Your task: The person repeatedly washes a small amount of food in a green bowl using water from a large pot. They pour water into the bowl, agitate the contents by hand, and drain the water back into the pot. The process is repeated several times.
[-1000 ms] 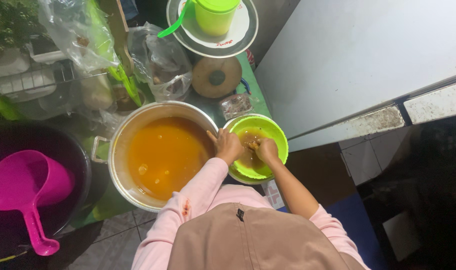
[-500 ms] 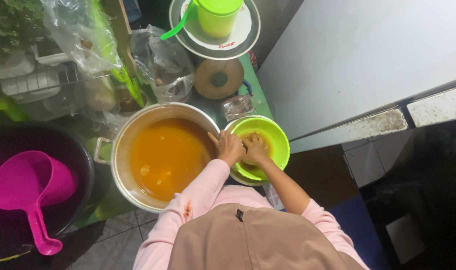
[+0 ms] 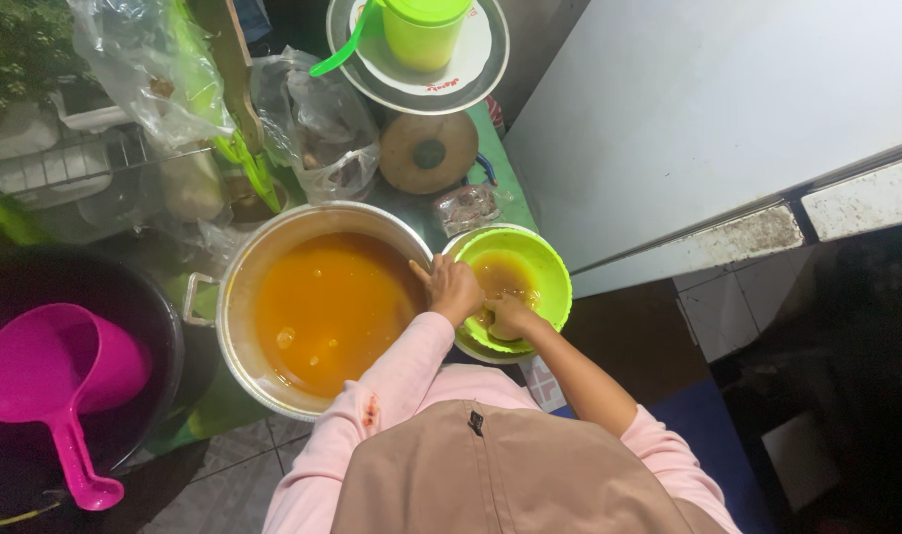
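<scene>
Both hands now lower in green bowl, right of metal pot: left hand fingers together on rim, right hand fingers curled, dipped in orange liquid; working continues.

1. The left hand is held out in front of the body, back upward, fingers curled loosely downward.
2. The left arm runs from the near left shoulder up and to the right, bent a little, in a pink sleeve down to the wrist.
3. The right hand sits just right of the left, touching it, fingers bent in and partly hidden.
4. The right forearm is bare, angling back to the near right, with a pink sleeve at the upper arm.
</scene>
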